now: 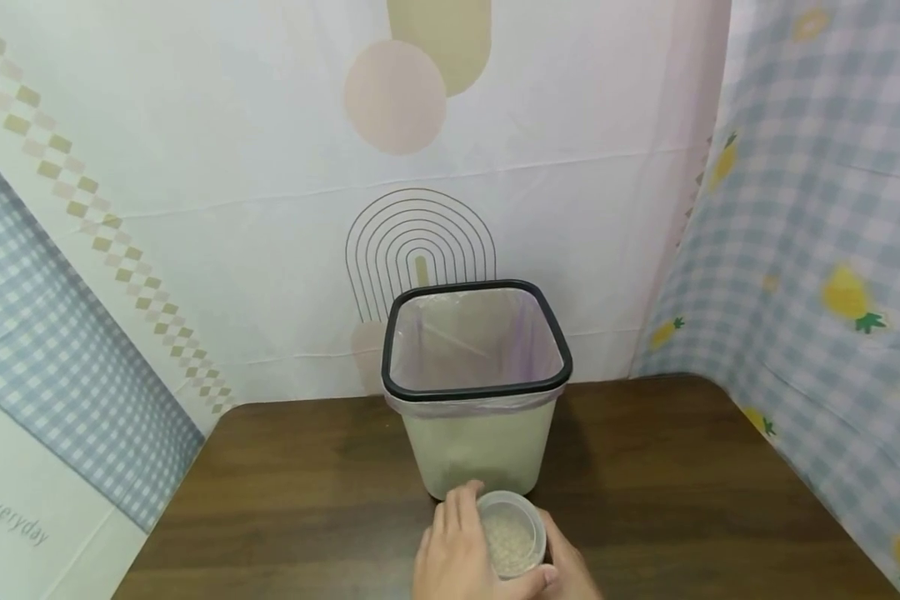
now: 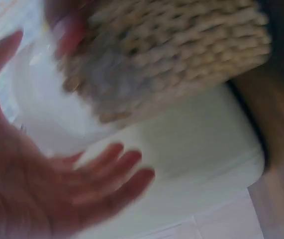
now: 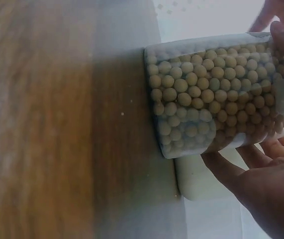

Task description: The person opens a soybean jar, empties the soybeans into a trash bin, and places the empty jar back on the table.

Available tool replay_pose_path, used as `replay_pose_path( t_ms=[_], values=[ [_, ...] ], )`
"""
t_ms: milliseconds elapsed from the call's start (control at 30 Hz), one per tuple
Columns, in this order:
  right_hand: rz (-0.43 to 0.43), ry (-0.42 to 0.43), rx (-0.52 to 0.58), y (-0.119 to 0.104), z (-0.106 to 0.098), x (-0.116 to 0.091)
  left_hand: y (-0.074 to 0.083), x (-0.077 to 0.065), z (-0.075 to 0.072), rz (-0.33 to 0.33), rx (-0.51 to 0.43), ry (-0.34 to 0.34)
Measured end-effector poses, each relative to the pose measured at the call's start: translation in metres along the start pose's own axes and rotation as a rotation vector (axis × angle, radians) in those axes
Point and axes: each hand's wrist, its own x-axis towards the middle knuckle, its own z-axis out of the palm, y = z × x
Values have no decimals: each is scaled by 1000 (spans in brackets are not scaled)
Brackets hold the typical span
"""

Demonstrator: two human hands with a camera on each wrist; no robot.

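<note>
A clear plastic jar (image 1: pixel 508 533) full of round beige beans (image 3: pixel 206 94) stands upright in front of the bin, its pale translucent lid (image 2: pixel 47 104) facing up. From the right side my right hand (image 1: pixel 570 567) grips the jar, thumb on one side and fingers on the other in the right wrist view. My left hand (image 1: pixel 457 554) is on the jar's left side near the top. In the blurred left wrist view its thumb and fingers are spread loosely around the lid, the fingers fairly straight.
Just beyond the jar stands a cream bin (image 1: pixel 480 446) with a black rim and a thin plastic liner. Both rest on a dark brown wooden table (image 1: pixel 292 500). A patterned cloth (image 1: pixel 255 167) hangs behind, with checked cloths (image 1: pixel 832 250) at the sides.
</note>
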Motion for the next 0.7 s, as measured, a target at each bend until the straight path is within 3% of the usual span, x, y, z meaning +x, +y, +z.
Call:
replay_pose_path(
  t_ms=[67,167,233,300,400,567,700],
  values=[
    [45,-38,69,-12,-3,-1,-6,8,-15,70,-114,-184],
    [82,-78,136,-40,-8,-2,-22,23,-34,235,-322,-466],
    [99,-106,180,-62,-12,-2,-33,32,-41,316,-402,-596],
    [122,-114,201,-79,-13,-2,-42,37,-43,347,-431,-666],
    [86,-111,167,-84,-13,-2,-50,38,-39,337,-437,-673],
    [-55,-73,70,-47,-7,-2,-53,33,-30,305,-436,-595],
    [-2,-91,81,-17,-7,0,-48,27,-21,277,-390,-476]
  ],
)
